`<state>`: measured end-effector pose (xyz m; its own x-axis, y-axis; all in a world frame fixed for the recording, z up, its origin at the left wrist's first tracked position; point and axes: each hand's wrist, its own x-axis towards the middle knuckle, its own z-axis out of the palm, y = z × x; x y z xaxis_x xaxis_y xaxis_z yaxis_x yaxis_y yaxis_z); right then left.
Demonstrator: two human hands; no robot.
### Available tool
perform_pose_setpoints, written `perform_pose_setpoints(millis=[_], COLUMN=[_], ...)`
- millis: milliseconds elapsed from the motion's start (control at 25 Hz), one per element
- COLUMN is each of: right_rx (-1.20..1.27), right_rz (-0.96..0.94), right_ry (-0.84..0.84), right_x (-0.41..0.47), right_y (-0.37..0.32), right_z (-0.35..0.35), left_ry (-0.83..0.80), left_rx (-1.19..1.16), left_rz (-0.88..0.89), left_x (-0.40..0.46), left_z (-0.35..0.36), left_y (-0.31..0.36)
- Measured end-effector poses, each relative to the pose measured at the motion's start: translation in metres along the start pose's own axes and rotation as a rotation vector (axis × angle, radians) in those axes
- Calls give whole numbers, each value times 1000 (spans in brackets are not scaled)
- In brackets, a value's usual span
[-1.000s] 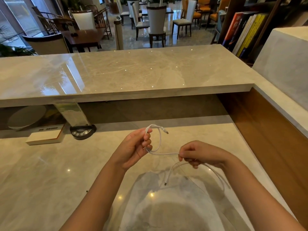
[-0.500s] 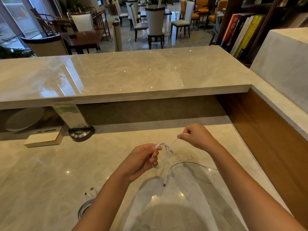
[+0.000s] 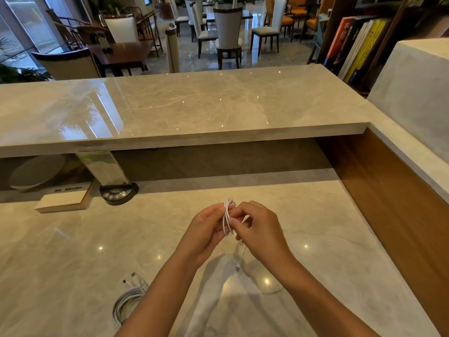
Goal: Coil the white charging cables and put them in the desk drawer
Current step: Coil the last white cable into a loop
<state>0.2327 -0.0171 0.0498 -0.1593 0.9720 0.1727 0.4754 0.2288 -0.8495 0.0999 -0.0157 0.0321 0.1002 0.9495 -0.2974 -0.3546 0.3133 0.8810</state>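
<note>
A thin white charging cable is looped into a small coil between my two hands, above the lower marble desk. My left hand grips the loops from the left. My right hand pinches the same loops from the right. The cable's free tail hangs down below my right hand and ends in a plug. A second white cable lies coiled on the desk at the lower left, partly hidden by my left forearm. No drawer is in view.
A raised marble counter runs across the back, with a wooden side wall on the right. Under the counter stand a black round device, a white box and a clear sign holder.
My right hand has come back from the far right to meet my left hand, adding another loop. The coil is tighter and the hanging tail is shorter. The view tilted, showing the second cable.
</note>
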Motion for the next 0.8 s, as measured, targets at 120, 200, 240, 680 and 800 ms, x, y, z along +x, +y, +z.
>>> perform_pose_setpoints(millis=[120,200,240,680,800], right_rx=[-132,-330,-373,191,43], right_rz=[-100,-275,-336,193,230], right_ry=[64,97,95,-722,-906], right_x=[-5,-10,-15,0,17], right_y=[4,9,16,52,57], right_z=[11,21,26,-41,-75], left_ry=[-6,58,88,-107,-189], left_rx=[12,-110,-217,-449,-367], left_rz=[2,-10,-10,29,-10], left_x=[-2,-1,0,3,2], left_z=[4,7,6,-43,-49], left_y=[5,7,9,31,33])
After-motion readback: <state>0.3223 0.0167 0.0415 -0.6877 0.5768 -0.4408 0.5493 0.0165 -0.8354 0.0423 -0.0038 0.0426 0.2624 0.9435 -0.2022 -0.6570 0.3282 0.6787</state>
